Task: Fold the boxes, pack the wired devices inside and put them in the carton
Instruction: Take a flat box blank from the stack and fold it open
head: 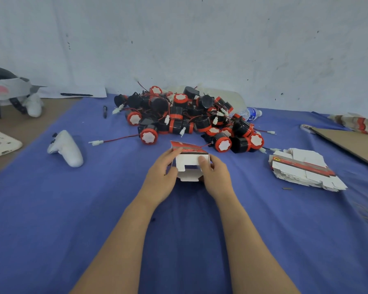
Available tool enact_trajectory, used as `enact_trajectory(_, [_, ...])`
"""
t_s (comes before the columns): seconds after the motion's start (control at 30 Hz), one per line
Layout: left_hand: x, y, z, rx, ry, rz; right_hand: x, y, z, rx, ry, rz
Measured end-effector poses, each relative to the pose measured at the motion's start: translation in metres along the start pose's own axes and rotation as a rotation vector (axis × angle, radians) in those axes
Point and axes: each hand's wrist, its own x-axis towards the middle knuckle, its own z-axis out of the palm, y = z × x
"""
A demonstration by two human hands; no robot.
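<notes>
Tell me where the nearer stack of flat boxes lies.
In the head view, the nearer stack of flat boxes lies on the blue cloth at the right, near the pile of wired devices and the cardboard sheet.

Soft, even light; wide-angle bending, blurred edges.

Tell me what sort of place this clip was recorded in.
Probably a makeshift packing bench: a heap of red-and-black wired devices lies on a blue cloth, a stack of flat boxes waits at the right, and the left hand and right hand hold a half-folded box.
</notes>
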Motion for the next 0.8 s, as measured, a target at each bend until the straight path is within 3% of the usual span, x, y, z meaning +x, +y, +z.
enact_trajectory(0.07, [0.000,0.001,0.001,-0.094,-0.010,-0.015,0.001,0.003,-0.002,-0.040,0.012,0.000])
enact_trajectory(0.13, [-0.001,0.002,0.002,-0.022,0.054,0.030,0.000,0.003,-0.001,-0.103,0.037,-0.008])
enact_trajectory(0.23, [0.000,0.003,0.007,0.077,0.231,0.042,-0.001,0.000,0.005,-0.058,0.065,-0.020])
enact_trajectory(0.33, [0.005,0.002,0.008,0.026,0.405,-0.089,-0.008,-0.005,0.013,-0.076,-0.011,-0.099])
enact_trajectory(0.43, [0.011,-0.005,0.003,0.007,0.415,-0.183,-0.011,-0.012,0.016,0.128,-0.191,-0.071])
enact_trajectory(0.5, [0.012,-0.008,0.000,-0.012,0.398,-0.162,-0.009,-0.013,0.011,0.319,-0.277,-0.021])
enact_trajectory(0.6, [0.011,-0.006,0.003,-0.071,0.361,-0.100,-0.010,-0.012,0.008,0.421,-0.339,-0.029])
enact_trajectory(0.7, [0.009,-0.003,0.007,-0.122,0.277,-0.082,-0.012,-0.010,0.013,0.380,-0.221,-0.023])
enact_trajectory(0.8, [0.006,0.002,0.012,-0.109,0.195,-0.036,-0.011,-0.010,0.015,0.259,0.029,0.041])
